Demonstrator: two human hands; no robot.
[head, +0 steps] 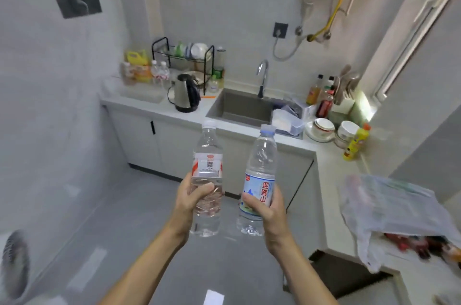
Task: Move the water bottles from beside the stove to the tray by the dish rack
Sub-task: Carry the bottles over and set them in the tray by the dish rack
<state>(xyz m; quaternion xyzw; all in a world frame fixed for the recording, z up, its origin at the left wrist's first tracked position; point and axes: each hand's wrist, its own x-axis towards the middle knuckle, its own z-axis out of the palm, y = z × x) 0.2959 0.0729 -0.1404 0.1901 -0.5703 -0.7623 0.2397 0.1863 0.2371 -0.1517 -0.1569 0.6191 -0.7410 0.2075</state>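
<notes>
So both hands are full: left hand [189, 198] wraps the clear plastic red-and-white-labelled water bottle [207, 180] low down, right hand [265, 207] grips the clear blue-labelled water bottle [260, 180] at its label, both upright over the floor.

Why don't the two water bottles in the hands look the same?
The bottle in the left hand has a white cap and a white and red label; call it the white-capped bottle. The blue-capped bottle in the right hand has a pale blue label with red characters, and it tilts more. Both are clear plastic, capped, gripped low down.
</notes>
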